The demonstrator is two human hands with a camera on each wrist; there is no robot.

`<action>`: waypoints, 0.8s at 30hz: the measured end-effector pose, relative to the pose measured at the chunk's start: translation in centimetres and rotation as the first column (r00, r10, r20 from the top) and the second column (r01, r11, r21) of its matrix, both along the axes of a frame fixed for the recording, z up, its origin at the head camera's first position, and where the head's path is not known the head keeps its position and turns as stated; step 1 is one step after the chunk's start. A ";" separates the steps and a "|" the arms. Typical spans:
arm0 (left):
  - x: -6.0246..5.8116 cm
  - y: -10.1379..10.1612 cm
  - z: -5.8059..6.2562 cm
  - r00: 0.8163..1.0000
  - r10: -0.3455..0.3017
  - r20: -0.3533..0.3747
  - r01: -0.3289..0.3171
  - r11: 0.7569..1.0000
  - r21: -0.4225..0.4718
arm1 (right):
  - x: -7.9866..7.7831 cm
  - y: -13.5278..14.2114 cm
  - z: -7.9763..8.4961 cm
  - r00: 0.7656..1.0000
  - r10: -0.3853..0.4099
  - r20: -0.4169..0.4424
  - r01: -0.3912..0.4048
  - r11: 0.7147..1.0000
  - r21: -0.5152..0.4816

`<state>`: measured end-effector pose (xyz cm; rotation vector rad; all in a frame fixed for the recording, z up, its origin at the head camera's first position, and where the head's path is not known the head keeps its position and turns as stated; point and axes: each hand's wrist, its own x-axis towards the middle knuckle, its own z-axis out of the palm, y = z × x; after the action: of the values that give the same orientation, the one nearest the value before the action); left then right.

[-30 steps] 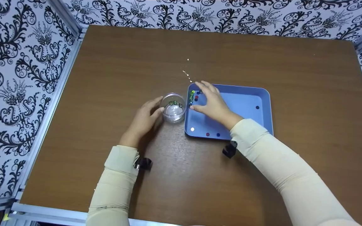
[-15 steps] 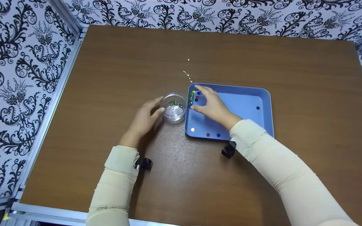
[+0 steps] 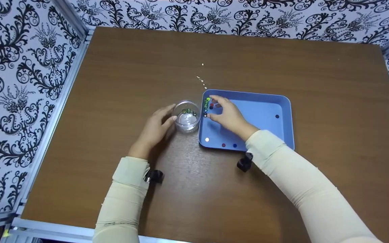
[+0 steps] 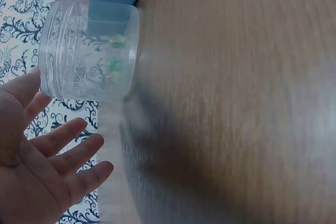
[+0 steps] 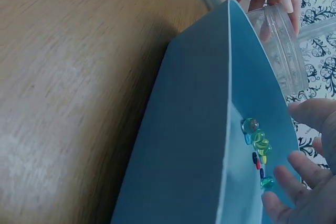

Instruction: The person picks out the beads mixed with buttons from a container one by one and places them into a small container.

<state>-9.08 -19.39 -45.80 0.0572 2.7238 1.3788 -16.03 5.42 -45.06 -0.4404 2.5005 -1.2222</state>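
Note:
A clear plastic jar [image 3: 186, 127] with several green marbles [image 3: 188, 110] inside stands upright against the left side of a blue tray [image 3: 262, 108]. My left hand [image 3: 154, 128] touches the jar's left side with thumb and index finger at its rim; in the left wrist view its other fingers [image 4: 79, 153] spread apart from the jar. Over the tray's far left corner is my right hand [image 3: 230, 116], thumb and fingers apart around a row of marbles [image 3: 206, 104]. In the right wrist view its fingertips hang near a green marble [image 5: 266, 182], holding nothing visible.
Small flat pieces lie in the tray: a white one [image 3: 207, 139], a red one [image 3: 223, 145], a dark blue one [image 3: 235, 145] and a dark one [image 3: 277, 116]. Light specks [image 3: 200, 79] trail across the wooden table [image 3: 140, 67] beyond the tray.
My right hand's fingers have drawn back from the tray's far rim, nearer to the thumb and the marbles. The left hand and jar stay in place.

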 end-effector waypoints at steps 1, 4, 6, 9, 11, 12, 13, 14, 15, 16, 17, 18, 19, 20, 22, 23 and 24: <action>0.0 0.0 0.0 1.000 0.000 0.001 0.000 1.000 -0.001 | 0.0 0.0 -0.1 1.000 -0.004 0.005 0.004 1.000 -0.008; 0.0 0.0 0.1 1.000 -0.001 0.002 0.001 1.000 -0.002 | 0.0 0.0 -0.2 1.000 -0.012 0.018 0.012 1.000 -0.018; 0.0 0.1 0.1 1.000 -0.003 0.003 0.003 1.000 -0.004 | 0.1 -0.1 -0.3 1.000 -0.017 0.026 0.018 1.000 -0.016; 0.0 0.1 0.2 1.000 -0.005 0.008 0.005 1.000 -0.007 | 0.1 -0.1 -0.3 0.999 -0.024 0.033 0.025 1.000 -0.006; 0.0 0.1 0.2 1.000 -0.007 0.014 0.007 1.000 -0.013 | 0.2 -0.2 -0.4 0.999 -0.031 0.033 0.031 1.000 -0.003; 0.0 0.1 0.2 1.000 -0.007 0.017 0.007 1.000 -0.015 | 0.2 -0.2 -0.4 0.999 -0.034 0.033 0.034 0.999 -0.004; 0.0 0.0 0.2 1.000 -0.008 0.020 0.008 1.000 -0.016 | 0.2 -0.2 -0.4 0.999 -0.037 0.035 0.038 0.999 -0.007; 0.0 0.0 0.2 1.000 -0.008 0.022 0.008 1.000 -0.018 | 0.2 -0.3 -0.5 0.998 -0.041 0.038 0.041 0.999 -0.010; 0.0 0.0 0.2 1.000 -0.007 0.024 0.007 1.000 -0.017 | 0.2 -0.3 -0.5 0.998 -0.045 0.042 0.045 0.999 -0.016; 0.0 0.0 0.2 1.000 -0.005 0.026 0.005 1.000 -0.017 | 0.2 -0.4 -0.6 0.998 -0.049 0.047 0.050 0.999 -0.021; 0.0 0.0 0.2 1.000 -0.004 0.027 0.005 1.000 -0.016 | 0.2 -0.4 -0.6 0.997 -0.052 0.053 0.053 0.998 -0.027; 0.0 0.0 0.2 1.000 -0.003 0.028 0.003 1.000 -0.015 | 0.2 -0.4 -0.7 0.997 -0.057 0.060 0.058 0.998 -0.031; 0.0 0.0 0.2 1.000 -0.002 0.030 0.003 1.000 -0.016 | 0.2 -0.5 -0.7 0.996 -0.059 0.064 0.061 0.998 -0.034; 0.0 0.0 0.2 1.000 -0.001 0.032 0.002 1.000 -0.016 | 0.2 -0.5 -0.8 0.996 -0.063 0.069 0.066 0.997 -0.036; 0.0 0.0 0.2 0.999 -0.002 0.033 0.003 1.000 -0.018 | 0.2 -0.5 -0.8 0.994 -0.070 0.080 0.074 0.996 -0.041; 0.0 0.0 0.2 0.999 -0.002 0.034 0.003 1.000 -0.018 | 0.2 -0.6 -0.8 0.994 -0.075 0.086 0.079 0.996 -0.045; 0.0 0.0 0.2 0.999 -0.002 0.035 0.003 1.000 -0.018 | 0.2 -0.6 -0.9 0.993 -0.079 0.091 0.084 0.995 -0.049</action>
<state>-9.09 -19.37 -45.60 0.0346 2.7062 1.3420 -15.84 4.83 -45.95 -0.2926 2.4377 -1.3112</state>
